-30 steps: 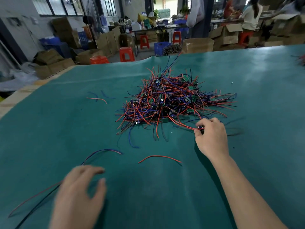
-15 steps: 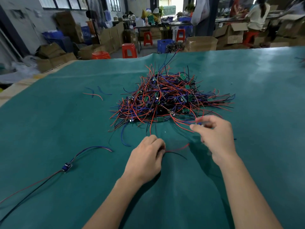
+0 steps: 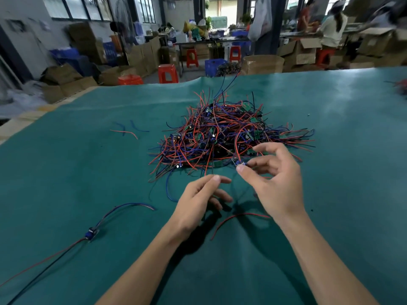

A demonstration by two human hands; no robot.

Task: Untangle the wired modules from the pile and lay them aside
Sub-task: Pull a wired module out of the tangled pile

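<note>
On the near left of the green-covered desk [image 3: 66, 172] lies a separated wired module [image 3: 92, 232], a small blue part with red and dark leads running off toward the near-left edge and a blue-red pair curving up and right. Toward the far left of the desk rest a few loose wire offcuts [image 3: 127, 131], red and blue, well apart from everything else.

The left hand [image 3: 198, 201] hovers near the middle of the desk, just in front of the pile, its fingers [image 3: 217, 178] loosely curled and holding nothing that can be made out; a red lead hangs down just beside its fingertips, whether touching cannot be told. Below and between the two hands a single loose red wire [image 3: 233, 219] lies in an arc on the cover.

The pile of wired modules [image 3: 222, 137] sits in the middle of the desk, a dense tangle of red, blue and black leads with small green boards showing through; stray ends stick out on all sides and toward the far edge.

The right hand [image 3: 277, 183] is raised at the pile's near right side. Its thumb and forefinger pinch a small blue module [image 3: 240, 164] whose red lead loops up into the tangle; the other fingers are spread wide.

Beyond the far edge stand cardboard boxes [image 3: 263, 63], red stools [image 3: 167, 73] and a blue crate [image 3: 214, 66], with people working at the back right.
</note>
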